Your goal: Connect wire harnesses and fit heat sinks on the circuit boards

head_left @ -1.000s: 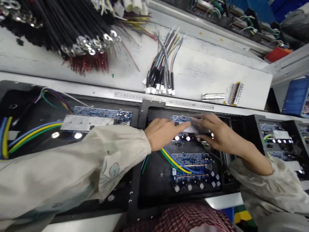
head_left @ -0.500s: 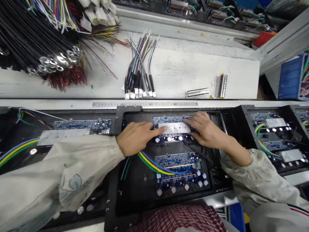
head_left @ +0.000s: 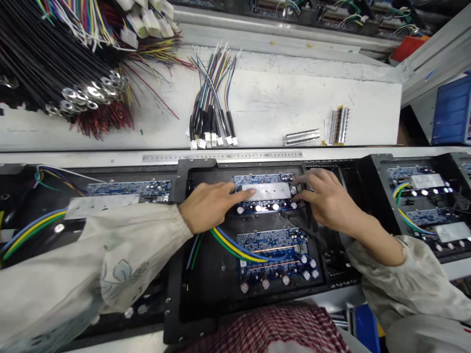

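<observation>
Here left hand point(head_left: 206, 208) and right hand point(head_left: 329, 201), fingers extended, touch the rectangular plate point(head_left: 267, 191) (matte metal).

An electronics assembly line is shown: black trays point(head_left: 206, 304) holding blue circuit boards point(head_left: 274, 250) are lined along a white workbench point(head_left: 287, 108), where wire harnesses point(head_left: 211, 103) and ring-terminal cables point(head_left: 55, 63) are piled.

The right hand point(head_left: 328, 200) has slid off the flat silver metal plate point(head_left: 267, 191) toward the right of the frame, and now only its fingertips touch the plate's right end. The plate, blurred one second ago, now lies flat on the upper blue circuit board point(head_left: 257, 180).
</observation>
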The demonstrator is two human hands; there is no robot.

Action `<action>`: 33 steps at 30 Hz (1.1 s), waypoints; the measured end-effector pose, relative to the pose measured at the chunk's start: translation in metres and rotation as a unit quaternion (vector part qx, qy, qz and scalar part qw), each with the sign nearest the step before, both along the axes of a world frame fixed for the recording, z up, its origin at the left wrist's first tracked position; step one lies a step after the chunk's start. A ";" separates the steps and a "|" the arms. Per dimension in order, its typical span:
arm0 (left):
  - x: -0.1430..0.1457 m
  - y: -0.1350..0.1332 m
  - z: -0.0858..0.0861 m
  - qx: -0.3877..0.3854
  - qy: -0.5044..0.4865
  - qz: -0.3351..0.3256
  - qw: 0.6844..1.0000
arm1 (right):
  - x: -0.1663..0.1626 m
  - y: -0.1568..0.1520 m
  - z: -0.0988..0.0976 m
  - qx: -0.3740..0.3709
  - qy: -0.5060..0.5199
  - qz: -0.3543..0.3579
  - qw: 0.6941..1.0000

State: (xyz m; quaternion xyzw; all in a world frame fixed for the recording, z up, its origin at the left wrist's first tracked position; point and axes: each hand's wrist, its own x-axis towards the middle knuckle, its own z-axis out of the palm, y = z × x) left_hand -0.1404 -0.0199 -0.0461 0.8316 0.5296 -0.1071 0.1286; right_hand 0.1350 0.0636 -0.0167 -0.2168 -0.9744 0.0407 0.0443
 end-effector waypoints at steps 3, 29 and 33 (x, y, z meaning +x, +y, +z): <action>0.000 0.000 0.000 0.002 0.000 0.000 1.000 | 0.000 -0.008 -0.011 0.049 -0.013 -0.001 0.999; -0.002 -0.002 -0.003 0.043 -0.057 -0.016 0.997 | -0.033 -0.001 -0.009 -0.023 -0.003 0.081 0.996; -0.003 -0.001 -0.003 0.031 -0.063 -0.023 0.997 | -0.035 0.007 -0.020 -0.011 -0.006 0.100 0.995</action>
